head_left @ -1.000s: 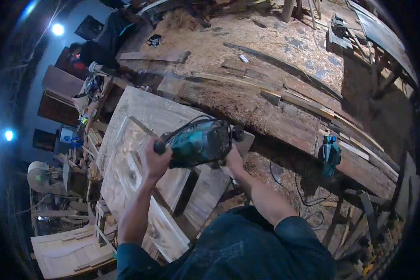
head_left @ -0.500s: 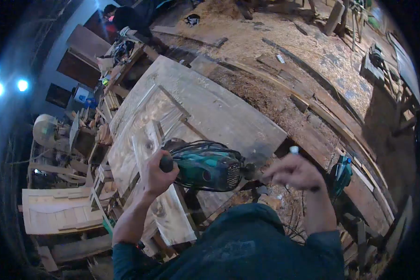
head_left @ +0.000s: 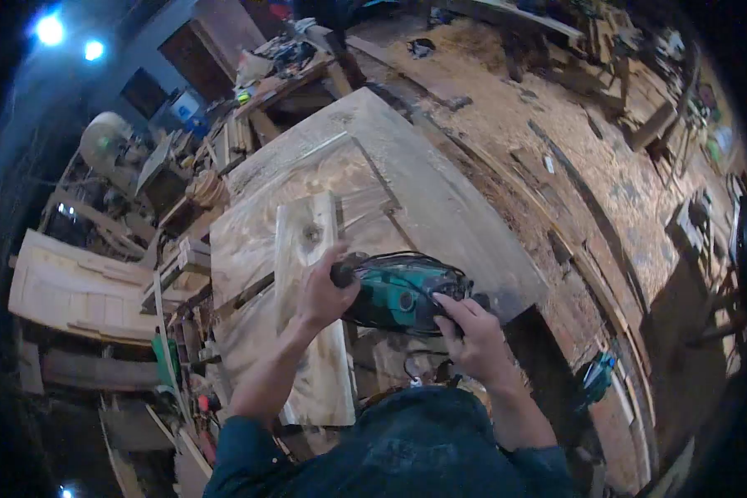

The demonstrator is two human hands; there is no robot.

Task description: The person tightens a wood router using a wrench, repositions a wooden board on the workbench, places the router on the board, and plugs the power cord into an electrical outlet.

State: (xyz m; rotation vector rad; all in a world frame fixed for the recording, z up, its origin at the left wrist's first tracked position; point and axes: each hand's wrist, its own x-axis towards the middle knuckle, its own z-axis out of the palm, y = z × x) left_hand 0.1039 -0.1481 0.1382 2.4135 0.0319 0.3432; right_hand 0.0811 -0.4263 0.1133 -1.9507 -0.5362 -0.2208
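A green electric planer is held above the workbench, with its black cord looped around the body. My left hand is closed around the black knob at the planer's left end. At the other end, my right hand has its thumb and fingers pinched on what looks like the cord, against the casing. A pale wooden board with a knot lies beneath my left forearm. The planer's underside is hidden.
A large wooden panel covers the bench. Curved wooden pieces stand at left, near a fan. Another green power tool sits at right. Long planks and shavings lie on the floor beyond.
My right hand has come in from the right, from apart from the planer to touching its right end. My left hand keeps its hold on the knob. The view has shifted.
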